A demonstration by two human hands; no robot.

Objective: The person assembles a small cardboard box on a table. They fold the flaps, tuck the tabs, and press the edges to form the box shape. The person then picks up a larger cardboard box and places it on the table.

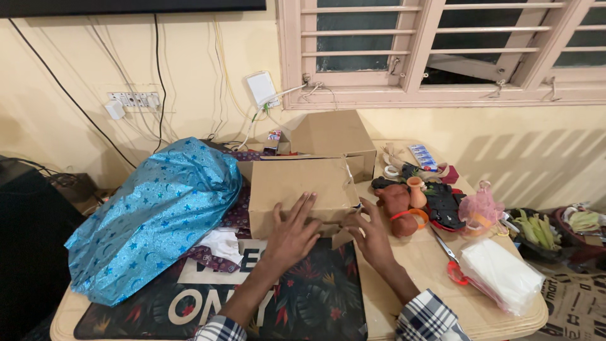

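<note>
Left hand: flat and spread, fingers fanned, palm pressed against the near face of the brown cardboard box; it grips nothing. The forearm rises from a checked sleeve at the lower edge of the view and crosses the dark leaf-patterned mat.

Right hand: open and loosely curled, fingertips touching the box's lower right corner, where a small torn flap of card stands out. Nothing is pinched between its fingers as far as can be seen. The wrist is bent inward, so the two hands bracket the box from the front and the right.

The box lies on its side at the middle of the desk, partly on the mat, lid flaps shut, with no paper around it. A second, larger cardboard box stands behind it against the wall.

Judged state of the work: the box appears closed and positioned but bare. The blue star-printed wrapping sheet lies crumpled in a heap just to the left, touching the box's left edge, not spread or cut. The red-handled scissors rest on the desk to the right, apart from both hands. So any covering seems wholly undone.

Further right: brown clay figures, an orange tape ring, a pink mesh scrubber, and a bagged stack of white tissues.
</note>
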